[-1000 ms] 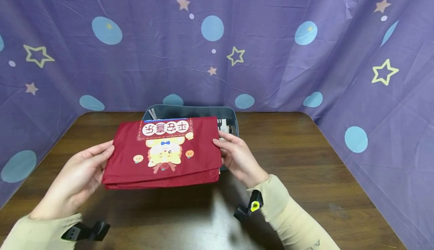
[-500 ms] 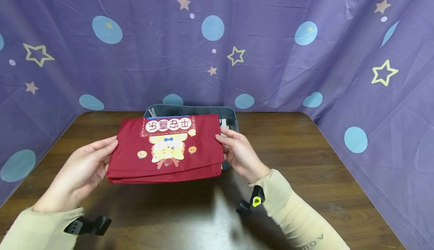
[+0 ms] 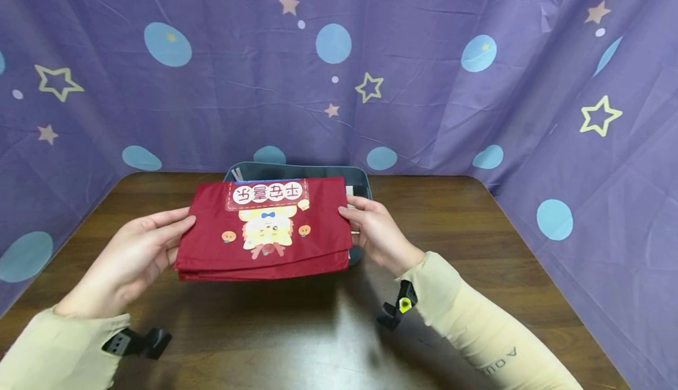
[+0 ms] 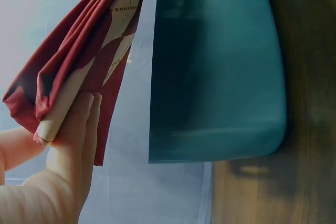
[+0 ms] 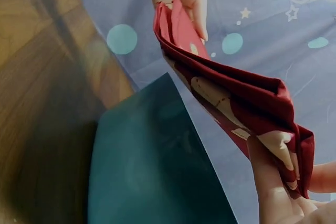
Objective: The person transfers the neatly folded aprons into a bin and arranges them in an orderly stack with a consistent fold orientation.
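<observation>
A folded red cloth point(image 3: 212, 202) with an upside-down cartoon animal and white lettering is held up flat between both hands. At its left edge the left hand point(image 3: 132, 255) grips it, thumb on top. My right hand point(image 3: 378, 231) pinches the opposite edge, fingers underneath. Several layers of the cloth point(image 5: 226, 77) show in the right wrist view, with a cream print on the underside. Behind and below the cloth stands a dark teal bin point(image 3: 318, 172), its front mostly hidden from the head camera. In the left wrist view the bin point(image 4: 226, 77) sits apart from the left fingers.
The bin stands near the back of a brown wooden table point(image 3: 450, 231). White strips point(image 3: 237, 175) stick up inside its left end, and a white item point(image 3: 349, 190) shows at its right. A purple curtain point(image 3: 413, 119) with stars and blue dots surrounds the table.
Both hands have carried the folded cloth slightly to the right and away from the body, so it covers a bit more of the bin's right end. Both grips stay the same.
</observation>
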`<state>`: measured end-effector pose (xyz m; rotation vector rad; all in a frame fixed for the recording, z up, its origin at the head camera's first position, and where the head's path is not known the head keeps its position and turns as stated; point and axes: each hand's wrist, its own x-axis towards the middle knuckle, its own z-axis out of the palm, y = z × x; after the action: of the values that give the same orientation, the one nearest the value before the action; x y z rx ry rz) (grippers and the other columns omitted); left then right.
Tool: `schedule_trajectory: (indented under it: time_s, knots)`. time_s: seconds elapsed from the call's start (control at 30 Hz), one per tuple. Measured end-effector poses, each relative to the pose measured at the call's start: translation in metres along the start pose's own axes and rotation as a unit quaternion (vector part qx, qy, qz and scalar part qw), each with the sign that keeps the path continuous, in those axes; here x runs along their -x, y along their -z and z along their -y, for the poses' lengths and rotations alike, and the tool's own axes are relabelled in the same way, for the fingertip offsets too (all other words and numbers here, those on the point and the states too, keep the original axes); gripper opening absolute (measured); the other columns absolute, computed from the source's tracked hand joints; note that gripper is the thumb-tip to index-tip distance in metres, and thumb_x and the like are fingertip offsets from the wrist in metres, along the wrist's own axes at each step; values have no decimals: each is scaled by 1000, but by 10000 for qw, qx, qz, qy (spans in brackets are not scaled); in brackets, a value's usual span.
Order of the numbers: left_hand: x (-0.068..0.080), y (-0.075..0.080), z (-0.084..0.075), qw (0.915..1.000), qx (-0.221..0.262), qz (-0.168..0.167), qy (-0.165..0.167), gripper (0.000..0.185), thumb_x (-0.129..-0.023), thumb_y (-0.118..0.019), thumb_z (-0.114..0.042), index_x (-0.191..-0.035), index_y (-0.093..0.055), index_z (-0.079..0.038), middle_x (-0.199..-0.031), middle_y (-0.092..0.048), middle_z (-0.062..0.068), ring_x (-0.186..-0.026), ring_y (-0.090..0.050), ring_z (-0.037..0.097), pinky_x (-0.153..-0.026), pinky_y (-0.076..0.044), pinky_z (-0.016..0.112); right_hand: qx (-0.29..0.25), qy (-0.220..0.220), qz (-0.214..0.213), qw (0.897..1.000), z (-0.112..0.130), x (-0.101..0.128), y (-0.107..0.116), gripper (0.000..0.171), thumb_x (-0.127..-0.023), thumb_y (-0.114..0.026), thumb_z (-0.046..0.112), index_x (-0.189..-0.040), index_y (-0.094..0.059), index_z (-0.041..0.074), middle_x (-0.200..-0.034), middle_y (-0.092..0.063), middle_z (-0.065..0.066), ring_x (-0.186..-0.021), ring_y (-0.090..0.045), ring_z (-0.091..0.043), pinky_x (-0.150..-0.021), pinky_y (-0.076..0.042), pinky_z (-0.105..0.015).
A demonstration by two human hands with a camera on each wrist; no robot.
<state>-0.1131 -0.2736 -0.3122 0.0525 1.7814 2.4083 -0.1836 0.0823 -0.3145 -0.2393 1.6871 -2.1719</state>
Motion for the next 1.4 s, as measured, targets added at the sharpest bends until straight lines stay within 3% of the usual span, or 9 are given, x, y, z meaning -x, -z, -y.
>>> schedule_trajectory:
  time_s: [0.37,0.47,0.6,0.73,0.87,1.0,1.1,1.27,1.4]
  knots:
    - [-4,-8,-6,9995,-278,-121,47,23,-98,-58,-3,-105,-72,-19,-105,-74,-5,-90,-74,13,-75,-61,29,605,-70,46,9981,8,-3,10,41,-100,-49,9,-140,-48,-2,-96,-69,1,-79,-69,-11,-71,-60,-31]
    - [-6,-10,-7,9985,-485,-192,141,20,-98,-60,-6,-116,-65,-13,-106,-73,-8,-91,-73,11,-77,-60,27,622,-135,65,9980,9,-3,13,43,-100,-49,9,-141,-47,-2,-95,-70,1,-78,-70,-10,-71,-60,-30]
    - [-9,-12,-9,9975,-632,-256,210,33,-97,-62,-9,-129,-51,-5,-106,-72,-10,-91,-73,10,-77,-60,27,526,-202,84,9984,11,-4,17,47,-100,-49,7,-145,-43,-2,-93,-71,3,-75,-70,-9,-69,-60,-29]
    - [-12,-11,-10,9981,-540,-233,160,18,-97,-62,-7,-112,-66,-15,-104,-74,-8,-89,-73,11,-75,-60,28,484,-260,44,9985,12,-6,21,52,-98,-49,4,-149,-38,-2,-92,-70,3,-72,-68,-8,-65,-58,-26]
    - [-14,-11,-12,9976,-639,-248,135,18,-96,-63,-8,-102,-72,-23,-102,-74,-8,-86,-74,11,-74,-60,27,501,-227,41,9985,12,-8,25,55,-96,-50,2,-149,-37,-2,-94,-69,3,-72,-67,-8,-63,-57,-26]
    - [-17,-15,-13,9962,-803,-275,167,32,-96,-63,-9,-128,-59,-5,-101,-74,-10,-86,-74,10,-74,-60,26,428,-240,54,9988,13,-10,27,55,-95,-51,2,-148,-38,-2,-92,-70,3,-72,-68,-8,-63,-57,-25]
    - [-20,-18,-14,9954,-890,-291,200,53,-97,-63,-9,-141,-38,6,-100,-73,-11,-86,-73,9,-73,-60,25,368,-284,58,9989,15,-11,28,54,-95,-52,2,-147,-39,-2,-90,-71,3,-72,-68,-8,-63,-57,-24]
    - [-24,-21,-17,9959,-850,-262,178,59,-97,-62,-9,-145,-32,9,-100,-74,-11,-85,-73,9,-72,-60,24,269,-319,-14,9991,19,-13,31,53,-95,-52,1,-146,-40,-3,-90,-71,1,-71,-69,-8,-63,-58,-24]
    - [-27,-21,-18,9968,-747,-240,176,40,-96,-63,-8,-134,-50,-2,-99,-75,-10,-85,-73,8,-71,-60,24,265,-301,-6,9992,22,-15,32,54,-95,-51,0,-147,-38,-4,-96,-70,-1,-75,-69,-8,-64,-58,-24]
